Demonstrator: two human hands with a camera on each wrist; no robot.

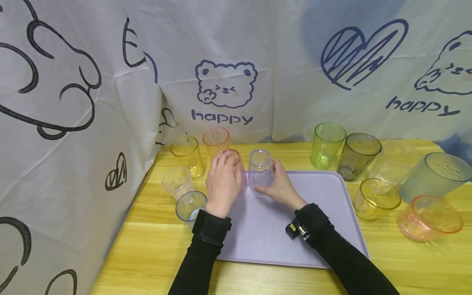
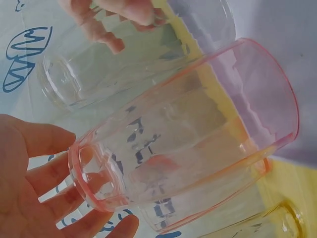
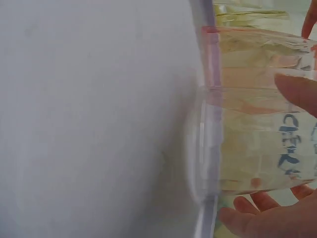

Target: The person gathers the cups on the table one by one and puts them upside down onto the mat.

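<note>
Near the back left edge of the lavender tray (image 1: 273, 233), two tumblers stand upside down side by side. My left hand (image 1: 223, 182) holds the pink tumbler (image 1: 243, 176) from above; the left wrist view shows its thumb and fingers around the base of this pink tumbler (image 2: 198, 134), whose rim points down at the tray. My right hand (image 1: 282, 188) grips the clear tumbler (image 1: 260, 174), thumb on the near side and fingers round the far side. In the right wrist view the clear tumbler (image 3: 257, 144) overlaps the pink one, its rim down at the tray.
Left of the tray stand yellow (image 1: 188, 157), orange (image 1: 215, 139), clear (image 1: 177, 182) and blue-rimmed glasses (image 1: 191, 205). On the right are green (image 1: 326, 147), grey (image 1: 357, 157), frosted blue (image 1: 429, 178) and low amber glasses (image 1: 376, 200), plus an orange bowl (image 1: 424, 221). White cloth (image 1: 291, 102) hangs behind.
</note>
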